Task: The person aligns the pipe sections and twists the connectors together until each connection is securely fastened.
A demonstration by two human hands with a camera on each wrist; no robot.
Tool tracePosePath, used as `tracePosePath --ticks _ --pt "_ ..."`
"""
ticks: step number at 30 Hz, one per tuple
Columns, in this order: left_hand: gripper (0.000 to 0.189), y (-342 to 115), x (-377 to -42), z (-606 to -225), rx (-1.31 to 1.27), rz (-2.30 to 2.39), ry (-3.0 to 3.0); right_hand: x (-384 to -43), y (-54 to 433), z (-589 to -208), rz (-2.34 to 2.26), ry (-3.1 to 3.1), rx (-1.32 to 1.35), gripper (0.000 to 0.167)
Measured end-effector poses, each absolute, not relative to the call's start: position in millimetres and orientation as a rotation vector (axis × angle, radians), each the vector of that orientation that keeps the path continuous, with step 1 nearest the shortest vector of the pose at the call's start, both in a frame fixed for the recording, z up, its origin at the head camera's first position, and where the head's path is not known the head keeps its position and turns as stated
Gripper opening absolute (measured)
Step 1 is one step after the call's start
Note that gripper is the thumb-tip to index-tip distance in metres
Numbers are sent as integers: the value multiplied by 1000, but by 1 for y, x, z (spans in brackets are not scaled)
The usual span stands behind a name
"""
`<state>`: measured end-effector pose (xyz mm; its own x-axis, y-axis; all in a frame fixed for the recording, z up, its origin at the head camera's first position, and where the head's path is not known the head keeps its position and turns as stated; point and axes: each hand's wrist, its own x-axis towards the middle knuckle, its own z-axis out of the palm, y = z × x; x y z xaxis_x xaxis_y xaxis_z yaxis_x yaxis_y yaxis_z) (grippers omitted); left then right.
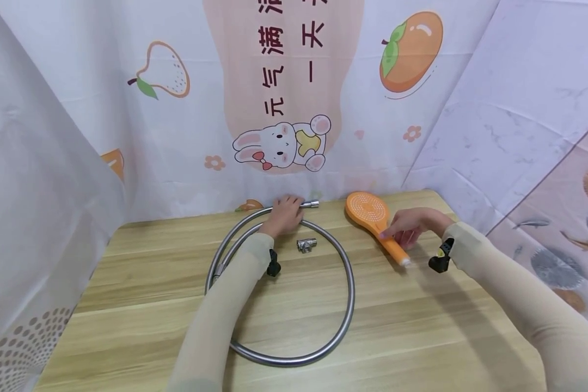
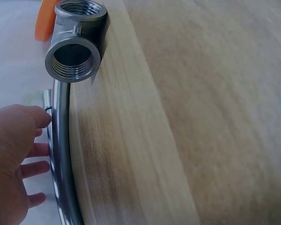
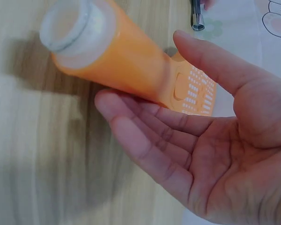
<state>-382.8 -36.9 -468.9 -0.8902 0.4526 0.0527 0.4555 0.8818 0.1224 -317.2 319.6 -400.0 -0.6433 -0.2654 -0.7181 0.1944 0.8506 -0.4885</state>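
Note:
My left hand (image 1: 285,215) lies over the far stretch of a coiled silver shower hose (image 1: 349,294), close to its metal end fitting (image 1: 314,204). In the left wrist view its loosely spread fingers (image 2: 35,168) reach the hose's edge. At the right, an orange hand shower (image 1: 367,209) rests with its spray face up and its white-tipped handle towards me. My right hand (image 1: 411,226) is at that handle, thumb along one side. From the right wrist, the fingers (image 3: 145,145) extend beneath the handle, with thumb and fingers spread apart.
Inside the hose loop stands a small metal tee valve (image 1: 306,245) with threaded openings. The wooden table (image 1: 142,305) meets a printed curtain (image 1: 176,152) along its back edge, and more curtains hang at both sides.

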Motion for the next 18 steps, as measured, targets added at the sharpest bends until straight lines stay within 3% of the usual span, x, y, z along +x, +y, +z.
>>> tracePosePath --ticks 18 --pt "43 -31 -387 -473 -712 -220 -3030 -316 332 -437 -1084 1857 92 19"
